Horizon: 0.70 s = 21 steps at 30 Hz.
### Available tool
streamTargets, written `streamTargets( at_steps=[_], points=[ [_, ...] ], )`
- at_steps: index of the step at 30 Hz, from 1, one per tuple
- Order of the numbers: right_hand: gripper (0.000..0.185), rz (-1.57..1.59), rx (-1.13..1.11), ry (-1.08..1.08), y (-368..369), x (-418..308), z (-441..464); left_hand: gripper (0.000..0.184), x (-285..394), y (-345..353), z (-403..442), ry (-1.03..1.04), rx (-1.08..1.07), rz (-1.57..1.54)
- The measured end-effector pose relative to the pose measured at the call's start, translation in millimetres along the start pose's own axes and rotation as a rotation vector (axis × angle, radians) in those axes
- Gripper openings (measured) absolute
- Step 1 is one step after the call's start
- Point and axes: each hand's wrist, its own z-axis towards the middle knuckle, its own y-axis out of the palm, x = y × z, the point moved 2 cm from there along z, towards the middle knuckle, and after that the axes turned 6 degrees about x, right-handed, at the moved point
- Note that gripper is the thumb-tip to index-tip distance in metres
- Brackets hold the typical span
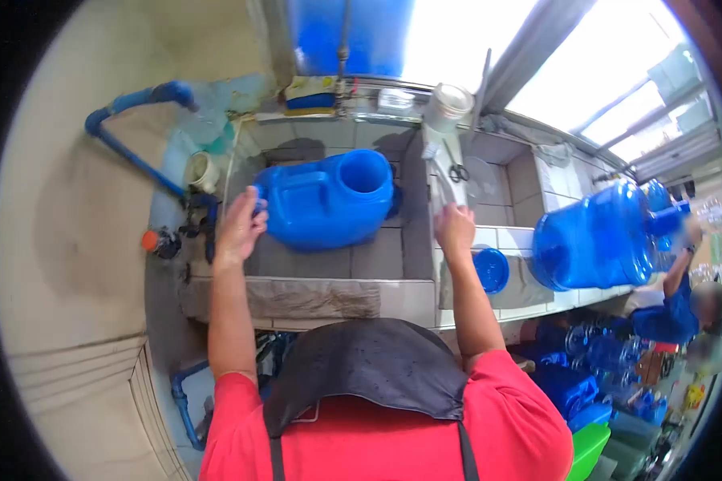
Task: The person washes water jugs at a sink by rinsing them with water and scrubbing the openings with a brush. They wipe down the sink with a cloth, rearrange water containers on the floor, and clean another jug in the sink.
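Note:
A blue plastic water container [297,220] lies on its side in the tiled basin, its wide round opening facing up. My left hand [242,226] is at its left end, fingers curled round the small blue spout there. On the ledge right of the basin, my right hand [456,228] is closed at the lower end of a long pale handle [445,178], which looks like a brush. Its fingertips are partly hidden. Black-handled scissors [458,172] lie just beyond that hand. A round blue lid [491,271] sits to its right, near the forearm.
A white bucket [451,104] stands at the ledge's far end. A large clear-blue bottle [594,236] lies on the counter at right. Blue pipe [132,152] and valves line the left wall. Another person [670,317] is at the far right, near several blue bottles.

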Motion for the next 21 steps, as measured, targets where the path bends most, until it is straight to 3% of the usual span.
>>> streamTargets(
  at_steps=[6,8,12,14,15,17,21],
  points=[
    [0.023,0.237,-0.007,0.09,12.5,16.4,-5.9,0.02,-16.7,25.7,-30.0,-0.042,-0.274,-0.21],
    [0.024,0.507,0.073,0.148,3.4,10.4,-1.9,0.022,-17.1,31.2,-34.9,-0.045,-0.323,-0.198],
    [0.023,1.288,-0.199,0.531,-30.9,-14.5,3.6,0.028,-14.7,46.5,-45.0,0.098,-0.242,-0.105],
    [0.028,1.449,-0.282,0.583,-71.1,-56.7,-1.4,0.03,-15.8,49.5,-41.9,0.285,-0.218,0.09],
    [0.032,1.429,-0.315,0.291,-73.8,-69.6,-6.1,0.03,-16.9,52.1,-41.3,0.287,-0.223,0.09],
    [0.025,1.539,-0.547,0.238,-92.8,-98.1,-18.3,0.032,-18.8,55.5,-43.0,0.32,-0.208,0.065],
    [0.026,1.511,-0.776,0.207,-109.1,-137.1,-41.5,0.034,-15.8,59.8,-49.2,0.308,-0.207,0.059]
  ],
)
